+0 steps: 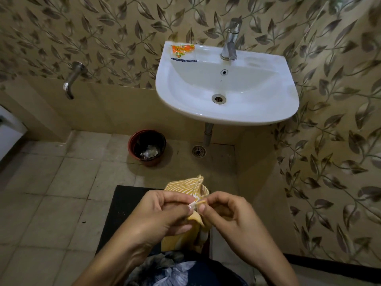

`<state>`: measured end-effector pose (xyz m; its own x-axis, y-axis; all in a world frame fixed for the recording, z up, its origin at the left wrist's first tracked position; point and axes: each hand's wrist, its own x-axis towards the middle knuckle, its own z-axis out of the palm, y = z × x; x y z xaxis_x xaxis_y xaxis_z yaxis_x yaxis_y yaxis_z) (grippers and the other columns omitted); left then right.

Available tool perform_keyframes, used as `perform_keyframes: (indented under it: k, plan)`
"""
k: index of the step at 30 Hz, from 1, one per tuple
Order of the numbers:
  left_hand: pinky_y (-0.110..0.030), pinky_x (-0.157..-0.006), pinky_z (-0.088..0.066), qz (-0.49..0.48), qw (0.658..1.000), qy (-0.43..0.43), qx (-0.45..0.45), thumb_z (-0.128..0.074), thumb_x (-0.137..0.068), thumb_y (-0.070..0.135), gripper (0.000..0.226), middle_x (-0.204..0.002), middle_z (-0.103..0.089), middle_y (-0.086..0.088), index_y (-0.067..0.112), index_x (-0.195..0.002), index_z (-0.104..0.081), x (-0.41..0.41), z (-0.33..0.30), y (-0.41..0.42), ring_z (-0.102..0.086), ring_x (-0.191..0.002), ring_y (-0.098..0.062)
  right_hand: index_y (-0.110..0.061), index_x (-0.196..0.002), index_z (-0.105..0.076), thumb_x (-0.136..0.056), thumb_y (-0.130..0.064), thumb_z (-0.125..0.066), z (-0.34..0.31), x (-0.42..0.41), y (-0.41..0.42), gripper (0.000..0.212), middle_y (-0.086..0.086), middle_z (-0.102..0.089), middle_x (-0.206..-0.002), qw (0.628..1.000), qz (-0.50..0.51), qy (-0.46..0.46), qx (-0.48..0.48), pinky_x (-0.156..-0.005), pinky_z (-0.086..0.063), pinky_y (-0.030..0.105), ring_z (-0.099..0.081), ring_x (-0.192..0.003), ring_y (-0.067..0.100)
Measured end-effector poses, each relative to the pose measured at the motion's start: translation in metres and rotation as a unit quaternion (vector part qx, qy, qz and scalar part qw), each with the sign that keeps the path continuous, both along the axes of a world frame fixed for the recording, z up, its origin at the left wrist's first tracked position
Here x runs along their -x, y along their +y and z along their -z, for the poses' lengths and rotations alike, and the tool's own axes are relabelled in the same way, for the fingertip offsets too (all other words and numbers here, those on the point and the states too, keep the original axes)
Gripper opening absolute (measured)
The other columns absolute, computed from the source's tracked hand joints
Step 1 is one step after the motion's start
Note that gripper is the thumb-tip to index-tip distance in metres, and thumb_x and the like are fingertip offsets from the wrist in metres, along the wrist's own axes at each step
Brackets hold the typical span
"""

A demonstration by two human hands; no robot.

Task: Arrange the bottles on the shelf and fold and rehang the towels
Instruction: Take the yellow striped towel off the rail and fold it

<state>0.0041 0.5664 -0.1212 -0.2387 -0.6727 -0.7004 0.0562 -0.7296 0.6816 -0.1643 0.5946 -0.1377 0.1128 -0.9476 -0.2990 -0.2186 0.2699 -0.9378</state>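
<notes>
A yellow and white striped towel (pixel 188 187) hangs bunched between my hands, low in the middle of the view. My left hand (pixel 165 213) pinches its edge from the left. My right hand (pixel 228 213) pinches the same edge from the right, fingertips almost touching the left ones. Part of the towel droops below my hands in front of my patterned clothing. No bottles or shelf are in view.
A white wall-mounted sink (pixel 288 96) with a chrome tap (pixel 229 48) is straight ahead; an orange sachet (pixel 182 50) lies on its back rim. A dark red bin (pixel 132 145) stands on the tiled floor. A wall spout (pixel 71 83) is left. A black mat (pixel 123 207) lies underfoot.
</notes>
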Motion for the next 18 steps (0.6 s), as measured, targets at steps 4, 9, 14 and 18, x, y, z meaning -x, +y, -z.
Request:
perform_keyframes:
  k: [4,9,14,18]
  plan:
    - [-0.018,-0.047,-0.055,-0.032,0.999,-0.013,0.028,-0.064,-0.081,0.000,0.011,-0.071,-0.074,-0.013,0.007,-0.081,-0.072,-0.002,0.000,-0.003,-0.068,-0.054,-0.012,-0.022,-0.080,-0.079,-0.077,-0.013,-0.076,0.001,-0.015,0.008,0.009,-0.006,-0.074,-0.080,0.993,0.082,-0.015,0.082,-0.068,-0.052,0.015,-0.070,-0.078,0.003]
    - [-0.020,-0.051,-0.057,-0.040,0.999,-0.021,0.023,-0.061,-0.083,0.000,0.012,-0.074,-0.074,-0.013,0.006,-0.090,-0.070,-0.002,0.004,-0.003,-0.069,-0.057,-0.015,-0.015,-0.100,-0.076,-0.069,-0.012,-0.079,0.008,-0.025,0.016,0.031,-0.016,-0.070,-0.099,0.980,0.041,0.077,0.177,-0.080,-0.045,0.004,-0.063,-0.096,-0.010]
    - [-0.020,-0.063,-0.056,-0.028,0.999,0.017,-0.001,-0.060,-0.083,-0.002,0.016,-0.081,-0.075,-0.014,0.006,-0.095,-0.067,0.008,0.002,0.003,-0.071,-0.069,-0.011,-0.021,-0.089,-0.077,-0.084,-0.001,-0.067,0.013,-0.013,0.008,0.023,-0.011,-0.073,-0.087,0.981,0.054,0.106,0.154,-0.076,-0.055,0.025,-0.068,-0.087,0.004]
    - [-0.022,-0.067,-0.057,-0.035,0.999,0.027,0.000,-0.060,-0.082,-0.006,0.024,-0.083,-0.075,-0.011,0.007,-0.102,-0.064,0.014,-0.002,0.002,-0.071,-0.073,-0.012,-0.025,-0.085,-0.070,-0.089,-0.013,-0.063,0.015,-0.016,0.002,0.014,-0.009,-0.071,-0.085,0.981,0.100,0.116,0.119,-0.075,-0.056,0.034,-0.067,-0.082,0.005]
